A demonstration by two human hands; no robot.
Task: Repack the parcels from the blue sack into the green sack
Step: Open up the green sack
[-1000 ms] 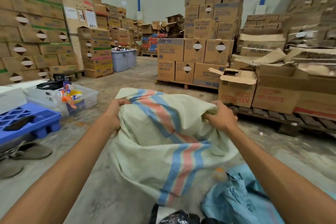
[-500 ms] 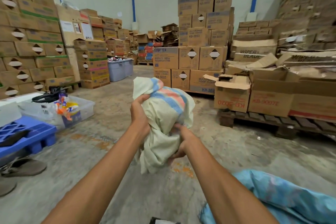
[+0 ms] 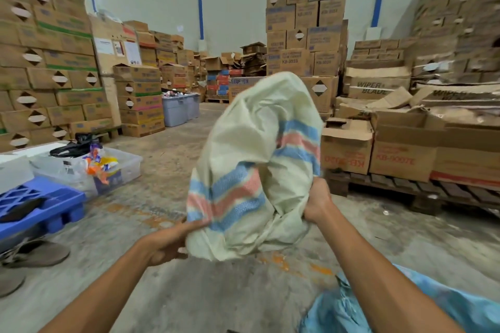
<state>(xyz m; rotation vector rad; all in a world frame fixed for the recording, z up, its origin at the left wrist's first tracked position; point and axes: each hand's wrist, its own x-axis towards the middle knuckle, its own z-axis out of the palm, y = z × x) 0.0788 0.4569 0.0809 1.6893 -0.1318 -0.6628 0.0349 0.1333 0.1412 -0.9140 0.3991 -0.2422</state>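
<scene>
Head view.
- Green sack [image 3: 259,159], pale with blue and pink stripes, held off floor [image 3: 189,305] between both hands; bulk billowed upward above them.
- Lower left edge gripped by left hand [image 3: 165,243], fingers curled round fabric.
- Right side bunched and gripped by right hand [image 3: 316,203], set higher than left.
- Blue sack [image 3: 338,313] seen crumpled on floor at lower right, beneath right forearm, apart from green sack.
- Cardboard boxes [image 3: 349,149] noted on pallet [image 3: 392,186] behind right hand.
</scene>
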